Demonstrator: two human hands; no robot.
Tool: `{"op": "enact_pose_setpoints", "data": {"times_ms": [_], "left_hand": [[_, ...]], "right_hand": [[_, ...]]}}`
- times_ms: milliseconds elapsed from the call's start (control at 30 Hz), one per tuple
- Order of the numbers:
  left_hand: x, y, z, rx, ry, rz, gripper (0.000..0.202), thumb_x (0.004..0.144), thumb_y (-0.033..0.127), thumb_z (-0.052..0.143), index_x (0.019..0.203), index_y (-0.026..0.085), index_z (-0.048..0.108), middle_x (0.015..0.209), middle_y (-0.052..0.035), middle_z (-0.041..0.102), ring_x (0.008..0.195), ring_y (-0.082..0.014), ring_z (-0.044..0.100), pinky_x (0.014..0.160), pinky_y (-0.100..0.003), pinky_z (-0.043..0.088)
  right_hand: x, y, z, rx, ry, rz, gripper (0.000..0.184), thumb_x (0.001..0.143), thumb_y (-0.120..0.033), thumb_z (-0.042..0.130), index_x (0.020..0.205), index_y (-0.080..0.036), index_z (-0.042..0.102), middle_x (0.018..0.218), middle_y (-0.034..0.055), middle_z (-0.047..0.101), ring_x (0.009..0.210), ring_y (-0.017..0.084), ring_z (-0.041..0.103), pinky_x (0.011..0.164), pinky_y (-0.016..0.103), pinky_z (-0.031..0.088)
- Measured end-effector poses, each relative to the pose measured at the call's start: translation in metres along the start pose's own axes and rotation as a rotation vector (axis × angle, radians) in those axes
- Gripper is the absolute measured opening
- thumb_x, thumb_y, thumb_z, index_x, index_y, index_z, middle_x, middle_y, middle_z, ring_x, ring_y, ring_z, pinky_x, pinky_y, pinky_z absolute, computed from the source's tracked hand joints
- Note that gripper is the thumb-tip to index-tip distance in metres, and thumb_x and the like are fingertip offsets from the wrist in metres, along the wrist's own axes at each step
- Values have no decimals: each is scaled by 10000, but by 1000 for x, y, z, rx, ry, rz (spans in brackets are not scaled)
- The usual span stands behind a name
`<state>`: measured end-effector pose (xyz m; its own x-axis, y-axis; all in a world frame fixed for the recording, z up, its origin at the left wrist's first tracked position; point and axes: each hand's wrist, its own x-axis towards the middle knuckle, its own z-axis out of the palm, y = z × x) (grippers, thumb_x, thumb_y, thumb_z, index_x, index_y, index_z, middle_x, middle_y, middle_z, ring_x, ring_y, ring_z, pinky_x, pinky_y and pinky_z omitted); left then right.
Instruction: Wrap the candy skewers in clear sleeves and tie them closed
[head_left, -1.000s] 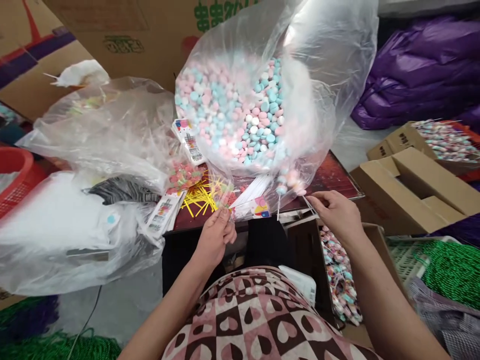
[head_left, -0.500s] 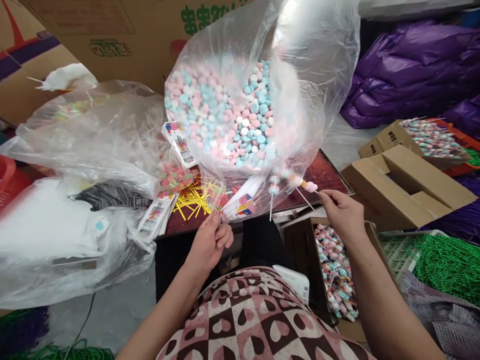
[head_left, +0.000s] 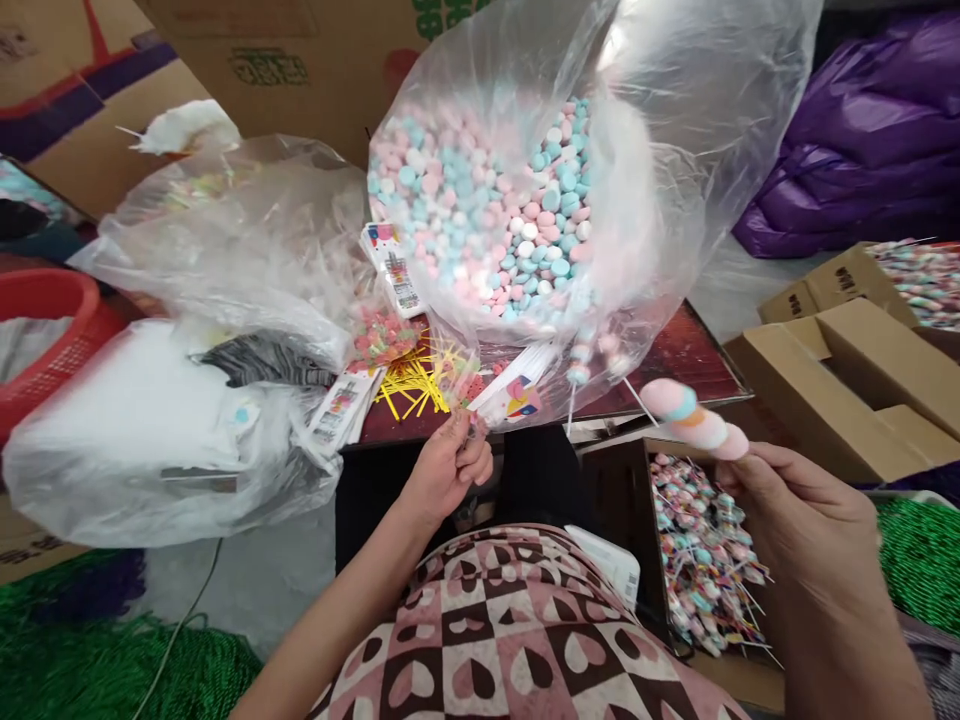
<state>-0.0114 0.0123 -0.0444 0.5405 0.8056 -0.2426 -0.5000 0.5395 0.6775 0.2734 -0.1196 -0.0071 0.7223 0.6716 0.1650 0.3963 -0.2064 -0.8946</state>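
Note:
My right hand point(head_left: 810, 520) pinches the end of a marshmallow skewer point(head_left: 694, 418), whose pink, blue, orange and white pieces stand tilted up to the left. The stick is hidden by my fingers. My left hand point(head_left: 454, 465) is closed at the table's front edge, fingertips pressed together; what is in them, if anything, I cannot make out. Close by lie yellow twist ties point(head_left: 411, 385), red gummy candies point(head_left: 382, 338) and a printed clear wrapper point(head_left: 517, 398). Two more skewers, one a blue and pink marshmallow skewer point(head_left: 580, 358), lean on the table under the big bag's edge.
A large clear bag of marshmallows point(head_left: 525, 230) fills the table's back. Printed cards point(head_left: 341, 408) and another plastic bag point(head_left: 247, 230) lie left, beside a red basket point(head_left: 82, 330). Below right stands a box of wrapped skewers point(head_left: 705, 560); behind it, an open carton point(head_left: 840, 380).
My right hand has come closer and moved right and down, lifting the marshmallow skewer away from the others at the table edge. My left hand stays closed by the table edge. The view has shifted left.

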Motion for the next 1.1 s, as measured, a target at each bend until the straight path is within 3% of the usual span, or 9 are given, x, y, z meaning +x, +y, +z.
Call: {"op": "enact_pose_setpoints", "data": {"times_ms": [133, 300, 433, 567, 700, 833, 1000, 1100], "left_hand": [[-3, -2, -2, 36, 4, 2, 312, 885, 451, 574, 754, 173, 521, 433, 116, 195, 341, -48, 197, 391, -187, 317], [-6, -3, -2, 77, 6, 11, 355, 848, 475, 621, 732, 189, 444, 442, 124, 216, 347, -44, 214, 399, -187, 321], [-6, -1, -3, 110, 7, 12, 407, 813, 505, 651, 699, 185, 426, 451, 121, 241, 347, -35, 231, 408, -188, 324], [-6, 4, -8, 155, 16, 29, 416, 793, 503, 675, 686, 179, 438, 459, 114, 267, 353, -33, 254, 418, -193, 333], [-6, 9, -15, 211, -8, 25, 409, 784, 490, 690, 672, 176, 454, 451, 112, 277, 341, -31, 257, 407, -195, 316], [-7, 12, -17, 257, -35, 11, 390, 785, 494, 686, 684, 169, 495, 436, 110, 291, 331, -29, 256, 401, -197, 303], [-7, 14, -16, 264, -48, -12, 395, 787, 484, 689, 668, 170, 481, 429, 109, 289, 337, -28, 250, 408, -196, 305], [-7, 14, -16, 264, -21, -15, 403, 765, 499, 706, 678, 168, 493, 427, 112, 284, 334, -27, 244, 405, -194, 302]], "right_hand": [[-7, -24, 11, 77, -128, -15, 113, 672, -344, 774, 749, -262, 760, 666, -13, 669, 635, 159, 621, 644, 284, 536], [-4, -24, 17, 73, -229, -107, 95, 703, -330, 753, 781, -277, 765, 740, -8, 714, 663, 171, 650, 670, 289, 551], [1, -27, 15, -77, -303, -236, 81, 742, -333, 721, 788, -280, 762, 748, -2, 723, 668, 184, 668, 681, 288, 551], [9, -29, 10, -135, -324, -293, 83, 735, -347, 730, 775, -282, 761, 712, -3, 723, 636, 189, 668, 615, 274, 530], [14, -30, 7, -104, -430, -261, 96, 715, -347, 743, 770, -270, 759, 703, 4, 717, 633, 189, 656, 568, 266, 499], [13, -36, 8, -77, -470, -202, 84, 740, -340, 714, 769, -264, 736, 735, -1, 693, 689, 175, 644, 646, 260, 503], [12, -36, 8, -81, -577, -230, 66, 747, -304, 707, 794, -260, 724, 762, -4, 672, 702, 154, 625, 676, 245, 489], [12, -31, 7, -92, -550, -171, 115, 722, -347, 726, 786, -251, 731, 772, 11, 680, 730, 184, 639, 700, 277, 502]]}}
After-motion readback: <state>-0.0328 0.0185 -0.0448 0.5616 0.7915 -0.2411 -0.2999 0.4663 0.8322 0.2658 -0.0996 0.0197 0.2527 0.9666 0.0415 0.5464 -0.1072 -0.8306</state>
